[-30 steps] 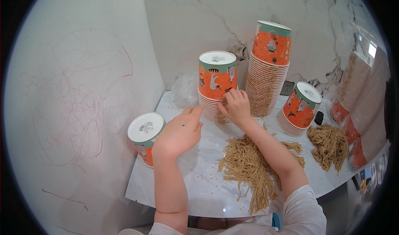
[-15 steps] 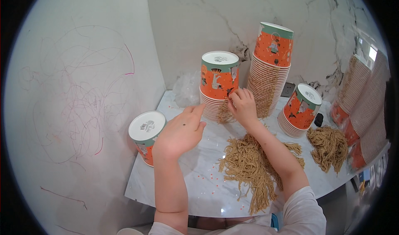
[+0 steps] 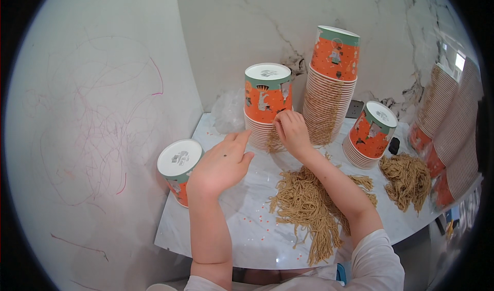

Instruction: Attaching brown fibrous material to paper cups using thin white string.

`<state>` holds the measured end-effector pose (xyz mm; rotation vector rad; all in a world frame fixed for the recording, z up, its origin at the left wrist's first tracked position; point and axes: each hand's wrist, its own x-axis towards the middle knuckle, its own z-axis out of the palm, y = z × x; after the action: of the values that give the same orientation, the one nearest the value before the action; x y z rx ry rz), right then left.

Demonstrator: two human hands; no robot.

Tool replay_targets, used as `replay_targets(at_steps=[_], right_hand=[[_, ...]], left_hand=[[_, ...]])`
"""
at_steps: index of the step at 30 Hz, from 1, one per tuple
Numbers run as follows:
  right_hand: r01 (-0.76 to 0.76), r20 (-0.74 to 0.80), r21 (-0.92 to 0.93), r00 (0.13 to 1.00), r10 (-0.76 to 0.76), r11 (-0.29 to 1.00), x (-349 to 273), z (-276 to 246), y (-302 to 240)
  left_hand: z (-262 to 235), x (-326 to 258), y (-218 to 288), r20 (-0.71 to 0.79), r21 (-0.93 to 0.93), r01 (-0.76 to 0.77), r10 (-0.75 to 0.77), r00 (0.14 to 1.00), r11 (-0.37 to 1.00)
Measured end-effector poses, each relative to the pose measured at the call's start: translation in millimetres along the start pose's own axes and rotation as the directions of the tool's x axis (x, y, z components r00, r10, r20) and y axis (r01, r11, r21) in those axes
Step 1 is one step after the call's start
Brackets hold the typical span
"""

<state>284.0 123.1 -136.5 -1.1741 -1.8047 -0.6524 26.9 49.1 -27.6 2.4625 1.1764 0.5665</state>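
Observation:
In front of me, a stack of upside-down paper cups [image 3: 267, 103] stands on the table, orange and green with white bases and pale rims. My left hand [image 3: 224, 160] is beside the lower left of this stack, fingers stretched out and thumb apart, holding nothing. At the stack's right side, the fingers of my right hand [image 3: 292, 132] are bent and pinched together against the rims. Brown yarn strands [image 3: 276, 143] hang down the rims just below them. Whatever is between those fingertips is hidden. Under my right forearm lies a loose heap of brown yarn [image 3: 306, 206].
A taller cup stack [image 3: 332, 85] with yarn along its rims leans behind. Shorter cups stand at right [image 3: 371, 137] and left [image 3: 180, 160]. Another yarn bundle [image 3: 406, 180] lies right, beside bagged cup stacks [image 3: 437, 111]. Clear plastic [image 3: 229, 111] sits by the scribbled wall [image 3: 98, 121].
My right hand has shifted slightly left across the stack's rims. My left hand keeps its stretched pose beside the stack. The whole view has moved a little.

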Motion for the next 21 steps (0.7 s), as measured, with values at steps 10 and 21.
replay_targets(at_steps=[10,21], right_hand=[[0.046,-0.016,0.030,0.999,-0.046,0.998,20.6,-21.3,-4.3],[-0.402,-0.466,-0.444,0.867,0.177,0.801,146.7,-135.6,126.5]], left_hand=[[-2.2,0.0,1.9,0.015,-0.016,0.026,-0.025,1.000,1.000],[-4.6,-2.1,7.7,0.037,0.012,0.028,-0.029,0.999,1.000]])
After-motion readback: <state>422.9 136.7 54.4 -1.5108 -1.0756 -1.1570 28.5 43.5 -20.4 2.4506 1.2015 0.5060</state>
